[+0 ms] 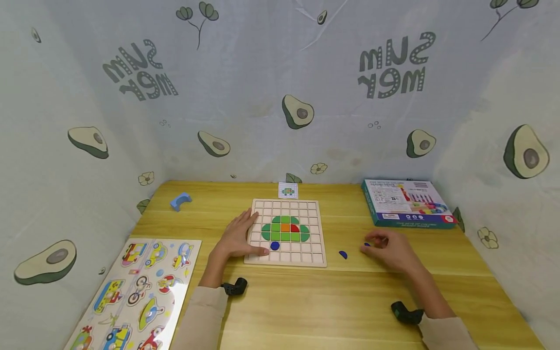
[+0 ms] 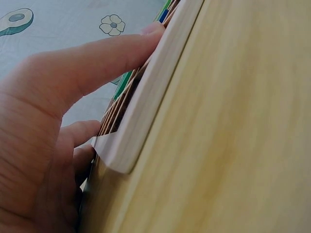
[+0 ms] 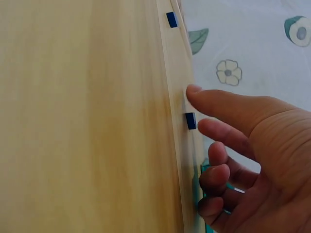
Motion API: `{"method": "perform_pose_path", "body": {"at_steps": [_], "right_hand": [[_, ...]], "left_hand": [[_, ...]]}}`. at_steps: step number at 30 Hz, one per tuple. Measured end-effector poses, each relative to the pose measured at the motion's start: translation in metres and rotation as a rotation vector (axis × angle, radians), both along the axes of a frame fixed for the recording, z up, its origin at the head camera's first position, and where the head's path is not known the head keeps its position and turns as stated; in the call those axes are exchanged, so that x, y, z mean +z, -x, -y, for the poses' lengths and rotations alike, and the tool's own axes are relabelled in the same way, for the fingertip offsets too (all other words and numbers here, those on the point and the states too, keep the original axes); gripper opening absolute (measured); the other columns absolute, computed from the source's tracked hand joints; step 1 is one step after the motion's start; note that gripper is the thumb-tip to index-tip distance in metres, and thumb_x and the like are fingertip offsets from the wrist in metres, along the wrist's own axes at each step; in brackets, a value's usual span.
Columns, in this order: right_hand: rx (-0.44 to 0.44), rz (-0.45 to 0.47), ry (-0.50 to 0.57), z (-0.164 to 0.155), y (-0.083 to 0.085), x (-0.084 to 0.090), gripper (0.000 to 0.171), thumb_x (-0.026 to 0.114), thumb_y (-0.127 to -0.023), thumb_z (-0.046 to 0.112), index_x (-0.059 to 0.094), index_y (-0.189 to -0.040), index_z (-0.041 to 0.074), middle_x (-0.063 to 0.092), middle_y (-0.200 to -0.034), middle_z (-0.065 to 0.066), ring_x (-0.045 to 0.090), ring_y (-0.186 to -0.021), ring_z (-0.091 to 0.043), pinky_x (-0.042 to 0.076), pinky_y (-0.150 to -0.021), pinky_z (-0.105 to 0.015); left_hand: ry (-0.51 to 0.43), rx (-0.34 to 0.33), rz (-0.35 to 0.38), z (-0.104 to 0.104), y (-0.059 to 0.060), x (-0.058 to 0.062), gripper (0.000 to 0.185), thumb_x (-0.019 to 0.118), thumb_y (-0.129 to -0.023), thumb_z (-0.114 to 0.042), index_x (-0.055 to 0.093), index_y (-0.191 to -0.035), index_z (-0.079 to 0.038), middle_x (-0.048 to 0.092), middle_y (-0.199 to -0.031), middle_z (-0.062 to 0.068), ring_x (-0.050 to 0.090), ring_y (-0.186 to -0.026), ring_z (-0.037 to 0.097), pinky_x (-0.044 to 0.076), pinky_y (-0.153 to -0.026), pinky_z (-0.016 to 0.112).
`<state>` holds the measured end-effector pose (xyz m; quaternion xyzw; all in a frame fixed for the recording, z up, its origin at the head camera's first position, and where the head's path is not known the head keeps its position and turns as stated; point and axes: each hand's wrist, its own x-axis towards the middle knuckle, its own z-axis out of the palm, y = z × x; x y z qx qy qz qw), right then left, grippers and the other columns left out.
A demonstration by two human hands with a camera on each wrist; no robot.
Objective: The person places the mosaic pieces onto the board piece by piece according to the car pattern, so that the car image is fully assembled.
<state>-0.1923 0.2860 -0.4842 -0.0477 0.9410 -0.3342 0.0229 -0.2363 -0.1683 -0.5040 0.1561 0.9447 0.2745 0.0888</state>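
Walls: pale blue-grey cloth (image 1: pixel 262 73) hung on three sides, printed with halved avocados, small flowers, leafy sprigs and mirrored lettering.
Furniture: light wooden table (image 1: pixel 306 311), grain running left to right.
At 8 o'clock: vehicle peg puzzle (image 1: pixel 135 291), glossy with glare.
At 2 o'clock: flat printed box (image 1: pixel 407 203).
At 10 o'clock: small blue arch block (image 1: pixel 181 200).
Light: even, soft, shadowless.

Wooden table (image 1: pixel 306 311), grid board (image 1: pixel 286 232), box (image 1: pixel 407 202), vehicle puzzle (image 1: pixel 135 291)
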Motion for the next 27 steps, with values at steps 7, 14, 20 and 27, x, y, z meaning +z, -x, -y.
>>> {"method": "perform_pose_path", "body": {"at_steps": [7,14,20,27], "right_hand": [[-0.004,0.018,-0.015,-0.008,-0.004,0.002,0.033,0.080,-0.091,0.031,0.077,-0.109,0.004,0.067,-0.094,-0.006,0.054,-0.082,-0.018,0.046,-0.066,-0.022],[0.014,-0.009,-0.036,-0.009,-0.004,0.001,0.023,0.078,-0.093,0.025,0.080,-0.106,0.006,0.069,-0.092,-0.004,0.052,-0.078,-0.015,0.043,-0.064,-0.021],[0.022,-0.047,-0.032,-0.007,-0.002,0.000,0.022,0.078,-0.094,0.026,0.081,-0.105,0.007,0.071,-0.089,-0.002,0.051,-0.074,-0.013,0.042,-0.062,-0.022],[0.018,-0.056,-0.017,0.001,0.002,0.001,0.020,0.077,-0.094,0.024,0.081,-0.107,0.009,0.074,-0.096,-0.004,0.054,-0.078,-0.016,0.044,-0.066,-0.021]], "left_hand": [[0.016,0.003,0.001,0.001,0.001,-0.002,0.123,0.084,-0.069,-0.063,0.023,-0.166,-0.017,0.010,-0.174,0.009,0.010,-0.162,0.033,0.013,-0.130,0.056],[0.025,0.003,0.005,0.000,0.001,-0.001,0.123,0.083,-0.069,-0.064,0.023,-0.166,-0.017,0.010,-0.174,0.009,0.010,-0.162,0.033,0.013,-0.130,0.056],[0.027,0.002,-0.001,0.000,0.001,0.000,0.123,0.084,-0.069,-0.064,0.023,-0.166,-0.017,0.010,-0.174,0.010,0.010,-0.161,0.034,0.013,-0.130,0.056],[0.011,-0.005,-0.006,0.000,0.000,0.000,0.123,0.084,-0.069,-0.062,0.025,-0.165,-0.015,0.013,-0.174,0.012,0.012,-0.161,0.036,0.014,-0.129,0.057]]}}
